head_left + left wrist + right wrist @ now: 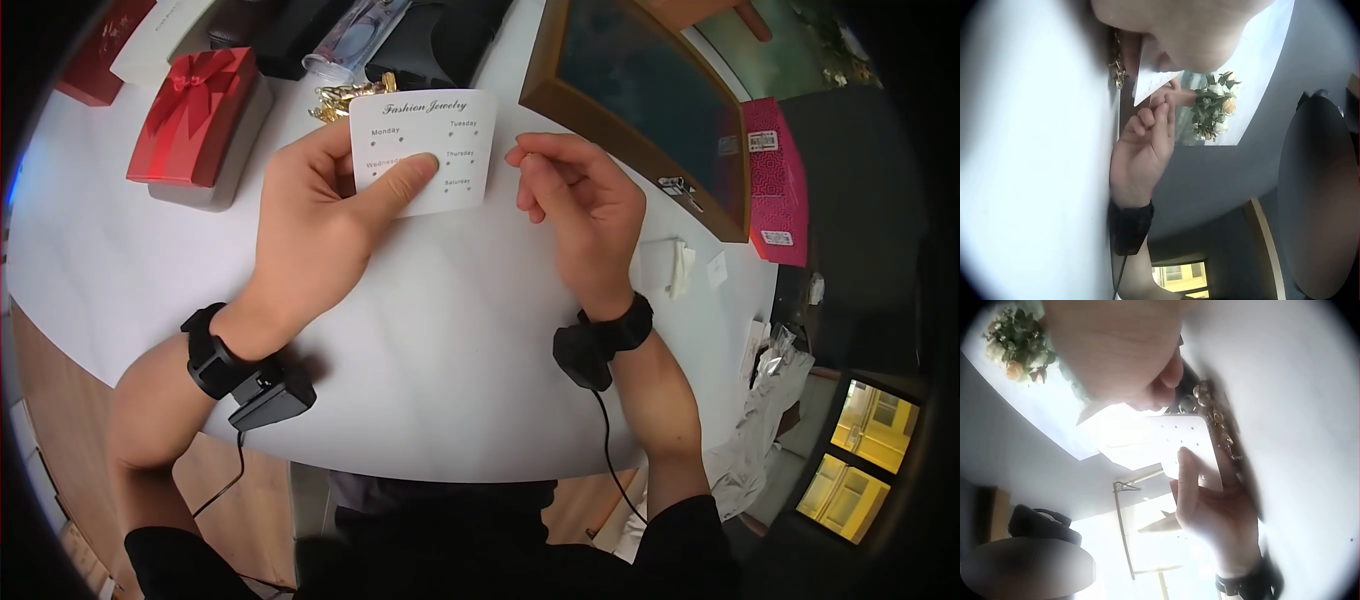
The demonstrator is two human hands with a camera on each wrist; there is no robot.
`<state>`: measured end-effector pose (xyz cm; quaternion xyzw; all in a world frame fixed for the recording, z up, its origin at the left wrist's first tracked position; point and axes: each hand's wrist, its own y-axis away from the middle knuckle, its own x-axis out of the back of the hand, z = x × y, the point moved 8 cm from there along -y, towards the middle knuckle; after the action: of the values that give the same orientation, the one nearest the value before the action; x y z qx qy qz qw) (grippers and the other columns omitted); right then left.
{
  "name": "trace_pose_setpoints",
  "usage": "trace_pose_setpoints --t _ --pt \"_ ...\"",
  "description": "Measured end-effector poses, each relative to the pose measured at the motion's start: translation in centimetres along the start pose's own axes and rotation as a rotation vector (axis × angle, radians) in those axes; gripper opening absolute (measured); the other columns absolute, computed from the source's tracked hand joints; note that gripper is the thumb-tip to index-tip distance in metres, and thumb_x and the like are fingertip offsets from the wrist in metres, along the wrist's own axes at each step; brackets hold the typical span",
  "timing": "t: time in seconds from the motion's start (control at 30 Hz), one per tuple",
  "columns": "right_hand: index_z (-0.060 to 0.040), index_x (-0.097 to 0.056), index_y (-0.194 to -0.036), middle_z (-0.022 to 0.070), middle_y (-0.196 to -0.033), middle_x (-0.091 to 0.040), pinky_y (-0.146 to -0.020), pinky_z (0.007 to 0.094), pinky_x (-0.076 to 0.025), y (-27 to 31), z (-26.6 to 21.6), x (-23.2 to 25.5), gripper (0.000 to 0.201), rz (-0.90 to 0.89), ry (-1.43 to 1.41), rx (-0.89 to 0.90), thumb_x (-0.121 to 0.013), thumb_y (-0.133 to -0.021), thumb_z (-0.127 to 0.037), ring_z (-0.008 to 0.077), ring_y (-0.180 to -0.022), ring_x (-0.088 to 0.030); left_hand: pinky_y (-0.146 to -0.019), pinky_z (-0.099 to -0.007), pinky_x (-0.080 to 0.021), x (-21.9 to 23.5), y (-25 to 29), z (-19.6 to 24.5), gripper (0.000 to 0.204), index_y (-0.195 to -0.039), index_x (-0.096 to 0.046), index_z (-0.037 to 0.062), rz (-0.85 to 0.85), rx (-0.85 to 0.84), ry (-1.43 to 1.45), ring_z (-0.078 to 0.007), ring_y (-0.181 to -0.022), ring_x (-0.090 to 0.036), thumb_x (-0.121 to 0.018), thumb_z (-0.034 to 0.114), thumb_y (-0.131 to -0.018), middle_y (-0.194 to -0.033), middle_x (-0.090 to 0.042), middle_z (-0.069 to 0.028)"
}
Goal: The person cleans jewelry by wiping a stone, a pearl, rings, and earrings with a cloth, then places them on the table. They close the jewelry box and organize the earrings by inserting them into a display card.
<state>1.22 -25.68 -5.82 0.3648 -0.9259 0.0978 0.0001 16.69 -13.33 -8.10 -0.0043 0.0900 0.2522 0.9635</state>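
Observation:
My left hand [315,215] grips a white earring card [455,190], its thumb lying across the front. Printed on the card are "Fashion Jewelry", day names and pairs of small holes. To the right of the card is my right hand [585,205], fingers curled and thumb tip against the index fingertip; I cannot tell whether something tiny is pinched there. In the left wrist view the right hand [1141,156] is beside the card's corner. A pile of gold-coloured jewelry [335,100] lies on the table behind the left hand, partly hidden by the card.
A red gift box [190,140] with a bow stands on the left of the white table [440,380]. A brown wooden case [640,120] with a dark glassy lid and a pink patterned box [778,180] are at the right. Dark cases [445,40] line the back.

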Motion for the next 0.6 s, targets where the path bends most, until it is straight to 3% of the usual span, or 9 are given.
trace_pose_setpoints --t 0.2,0.4,0.5,0.57,0.6 --pt "0.0019 -0.068 -0.108 0.0087 -0.097 -0.075 -0.059 0.0212 -0.048 0.3 -0.3 -0.5 0.013 -0.070 0.001 0.052 -0.066 -0.097 -0.005 0.0094 -0.070 -0.064 -0.072 -0.0227 -0.054 -0.3 0.3 0.1 0.024 -0.116 -0.068 -0.0055 -0.001 -0.028 0.017 -0.0075 -0.083 -0.067 -0.069 0.005 -0.095 -0.101 -0.074 -0.0087" --pt "0.0017 -0.067 -0.107 0.0087 -0.097 -0.074 -0.061 0.0210 -0.050 0.1 0.5 -0.8 0.012 -0.126 -0.023 -0.025 -0.067 -0.096 -0.002 0.0107 -0.072 -0.065 -0.073 -0.0229 -0.054 -0.5 0.4 0.3 0.024 -0.117 -0.068 -0.0051 -0.015 -0.052 0.004 -0.0074 -0.085 -0.067 -0.068 0.003 -0.095 -0.102 -0.074 -0.0086" --pt "0.0013 -0.068 -0.105 0.0074 -0.102 -0.067 -0.068 0.0220 -0.052 -0.1 0.7 -1.0 0.012 -0.160 -0.047 0.027 -0.069 -0.094 0.001 0.0114 -0.081 -0.064 -0.072 -0.0222 -0.054 -0.6 0.5 0.3 0.024 -0.118 -0.068 -0.0050 -0.024 -0.066 0.015 -0.0068 -0.084 -0.066 -0.069 0.003 -0.095 -0.100 -0.074 -0.0075" --pt "0.0007 -0.070 -0.103 0.0057 -0.106 -0.057 -0.073 0.0232 -0.054 -0.2 -0.4 -1.2 0.012 -0.166 0.100 0.229 -0.071 -0.092 0.002 0.0119 -0.089 -0.063 -0.071 -0.0219 -0.053 -0.6 0.4 0.3 0.024 -0.118 -0.068 -0.0048 -0.034 -0.060 0.020 -0.0064 -0.084 -0.066 -0.069 0.003 -0.095 -0.099 -0.074 -0.0068" --pt "0.0007 -0.070 -0.103 0.0057 -0.106 -0.057 -0.073 0.0232 -0.054 -0.2 -0.4 -1.3 0.012 -0.170 0.097 0.229 -0.071 -0.092 0.002 0.0119 -0.089 -0.063 -0.070 -0.0215 -0.053 -0.6 0.4 0.2 0.024 -0.117 -0.068 -0.0045 -0.044 -0.064 0.005 -0.0056 -0.082 -0.065 -0.069 0.003 -0.094 -0.097 -0.074 -0.0062"
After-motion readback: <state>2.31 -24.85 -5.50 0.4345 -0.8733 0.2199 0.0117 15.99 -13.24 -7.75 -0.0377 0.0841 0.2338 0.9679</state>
